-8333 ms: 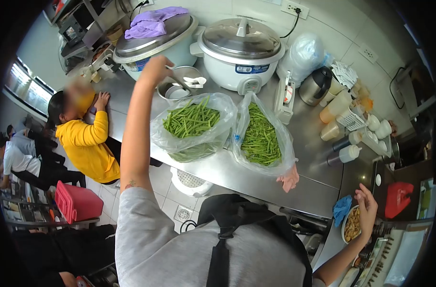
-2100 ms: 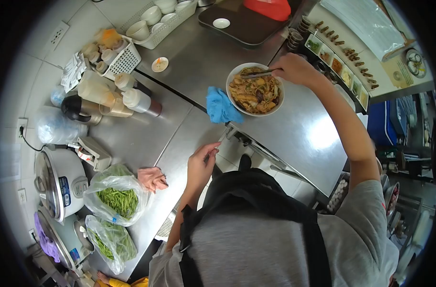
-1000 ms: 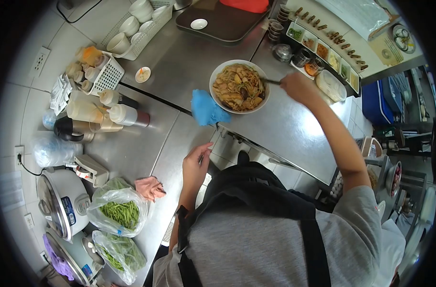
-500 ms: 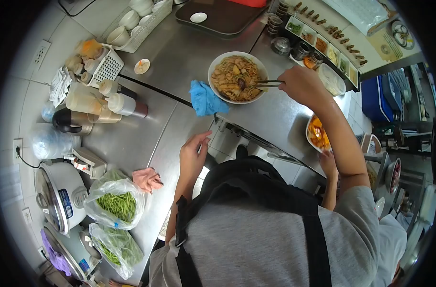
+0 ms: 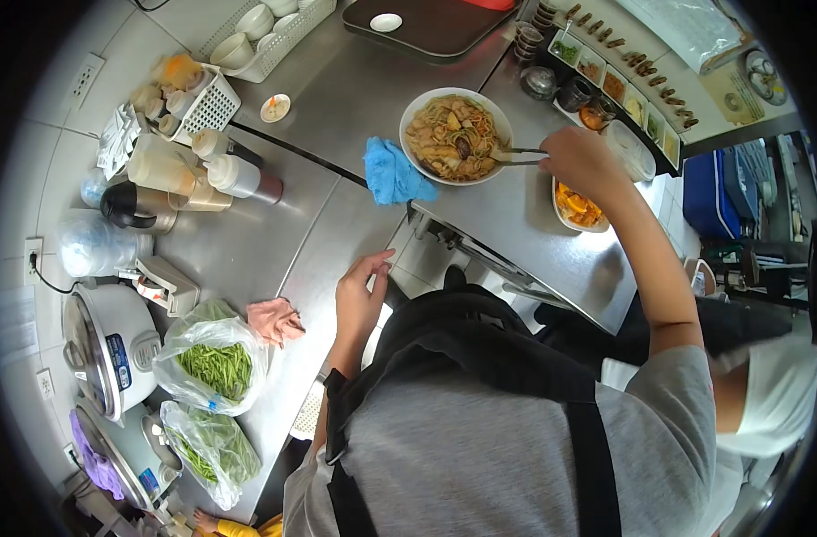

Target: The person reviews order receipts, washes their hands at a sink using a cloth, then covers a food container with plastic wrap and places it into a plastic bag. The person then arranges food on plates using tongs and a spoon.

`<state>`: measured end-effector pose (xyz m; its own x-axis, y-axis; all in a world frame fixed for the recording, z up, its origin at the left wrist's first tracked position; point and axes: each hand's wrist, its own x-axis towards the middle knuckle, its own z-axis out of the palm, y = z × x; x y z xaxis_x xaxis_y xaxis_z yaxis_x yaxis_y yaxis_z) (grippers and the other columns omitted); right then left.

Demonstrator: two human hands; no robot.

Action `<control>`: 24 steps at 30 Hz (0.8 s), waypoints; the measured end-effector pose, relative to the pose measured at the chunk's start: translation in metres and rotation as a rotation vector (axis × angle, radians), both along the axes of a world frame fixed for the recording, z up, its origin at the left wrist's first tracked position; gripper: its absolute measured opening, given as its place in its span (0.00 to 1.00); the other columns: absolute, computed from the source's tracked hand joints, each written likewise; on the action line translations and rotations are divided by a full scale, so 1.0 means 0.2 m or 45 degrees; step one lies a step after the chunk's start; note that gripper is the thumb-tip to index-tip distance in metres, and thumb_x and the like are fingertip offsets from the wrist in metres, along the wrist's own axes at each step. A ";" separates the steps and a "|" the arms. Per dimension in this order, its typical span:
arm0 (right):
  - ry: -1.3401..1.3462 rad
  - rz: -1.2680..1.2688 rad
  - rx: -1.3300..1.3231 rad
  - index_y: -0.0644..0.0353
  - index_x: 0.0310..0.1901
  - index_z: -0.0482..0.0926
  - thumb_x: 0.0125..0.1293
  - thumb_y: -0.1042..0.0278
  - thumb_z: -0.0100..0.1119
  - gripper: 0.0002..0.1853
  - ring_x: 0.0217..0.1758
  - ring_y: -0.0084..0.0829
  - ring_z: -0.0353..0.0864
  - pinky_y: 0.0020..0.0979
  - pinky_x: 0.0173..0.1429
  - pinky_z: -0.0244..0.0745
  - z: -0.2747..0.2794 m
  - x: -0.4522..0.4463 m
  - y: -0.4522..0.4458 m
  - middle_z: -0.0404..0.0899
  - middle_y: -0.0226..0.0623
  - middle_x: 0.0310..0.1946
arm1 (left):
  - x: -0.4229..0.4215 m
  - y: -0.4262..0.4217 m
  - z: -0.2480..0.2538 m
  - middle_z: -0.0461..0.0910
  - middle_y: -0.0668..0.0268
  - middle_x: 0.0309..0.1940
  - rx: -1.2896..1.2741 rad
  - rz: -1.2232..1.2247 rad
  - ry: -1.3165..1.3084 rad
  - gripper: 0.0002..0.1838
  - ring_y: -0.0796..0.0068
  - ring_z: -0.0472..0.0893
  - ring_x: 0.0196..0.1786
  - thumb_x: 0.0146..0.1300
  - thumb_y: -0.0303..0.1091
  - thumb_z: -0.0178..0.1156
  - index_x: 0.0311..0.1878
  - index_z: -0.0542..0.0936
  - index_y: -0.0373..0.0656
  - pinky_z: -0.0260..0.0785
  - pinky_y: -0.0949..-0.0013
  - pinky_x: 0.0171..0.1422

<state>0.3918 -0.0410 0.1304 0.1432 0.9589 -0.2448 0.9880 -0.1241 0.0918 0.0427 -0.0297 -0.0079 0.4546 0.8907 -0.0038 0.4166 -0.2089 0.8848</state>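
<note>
My right hand (image 5: pixel 583 166) is closed around metal tongs (image 5: pixel 523 157), whose tips touch the food at the right side of a white bowl (image 5: pixel 415 100). The bowl holds noodles with chunky pieces of food (image 5: pixel 457 134). Below that hand, partly hidden by my wrist, stands a white dish of orange food (image 5: pixel 577 208). My left hand (image 5: pixel 362 288) hangs near the counter's front edge, holding nothing, with fingers loosely bent and apart. A crumpled blue cloth (image 5: pixel 392 173) lies against the bowl's left side.
Garnish containers (image 5: pixel 612 85) line the back right. A dark tray (image 5: pixel 417 31) and a basket of bowls (image 5: pixel 278 45) stand behind. Squeeze bottles (image 5: pixel 234 177), a rice cooker (image 5: pixel 122 349) and bagged greens (image 5: pixel 216 369) are left. A co-worker's white sleeve (image 5: pixel 780 394) shows at right.
The dish of orange food has moved up the counter, closer to the noodle bowl, and the co-worker's hand has left it. My tongs remain at the noodle bowl.
</note>
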 end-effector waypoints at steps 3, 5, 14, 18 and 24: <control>0.033 -0.012 0.031 0.62 0.34 0.83 0.57 0.64 0.59 0.10 0.36 0.47 0.80 0.42 0.42 0.73 -0.02 0.03 0.02 0.81 0.48 0.29 | 0.00 0.00 0.02 0.81 0.59 0.34 0.012 0.003 0.005 0.12 0.68 0.82 0.37 0.61 0.24 0.57 0.48 0.82 0.43 0.71 0.69 0.44; 0.148 -0.005 0.139 0.62 0.33 0.83 0.59 0.64 0.59 0.10 0.35 0.49 0.80 0.43 0.41 0.73 0.01 0.08 0.01 0.80 0.49 0.28 | 0.00 0.00 0.02 0.81 0.59 0.33 0.022 0.004 0.012 0.12 0.68 0.82 0.37 0.61 0.24 0.57 0.48 0.81 0.43 0.71 0.69 0.44; 0.916 -0.589 -0.132 0.61 0.41 0.83 0.61 0.57 0.57 0.16 0.18 0.21 0.69 0.27 0.22 0.65 -0.10 0.26 0.15 0.74 0.30 0.20 | 0.00 -0.02 0.01 0.82 0.59 0.34 -0.014 0.002 0.019 0.12 0.67 0.83 0.38 0.61 0.24 0.57 0.47 0.81 0.44 0.71 0.68 0.43; 0.826 -0.431 0.058 0.62 0.43 0.82 0.63 0.60 0.57 0.15 0.21 0.21 0.71 0.26 0.26 0.67 -0.10 0.30 0.05 0.76 0.31 0.22 | -0.02 -0.02 0.03 0.82 0.59 0.34 0.013 0.022 0.034 0.12 0.67 0.83 0.38 0.61 0.24 0.57 0.47 0.82 0.44 0.72 0.68 0.43; 0.621 0.118 0.179 0.64 0.46 0.80 0.63 0.61 0.59 0.16 0.32 0.41 0.80 0.37 0.40 0.74 -0.17 0.04 -0.11 0.82 0.44 0.31 | -0.04 -0.02 -0.01 0.82 0.58 0.34 0.020 0.046 0.041 0.12 0.67 0.83 0.37 0.60 0.24 0.57 0.47 0.82 0.44 0.72 0.68 0.42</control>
<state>0.3989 -0.0621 0.0970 -0.0427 0.9906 -0.1296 0.9191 -0.0119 -0.3939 0.0354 -0.0330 -0.0101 0.4219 0.9066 -0.0036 0.4523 -0.2070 0.8675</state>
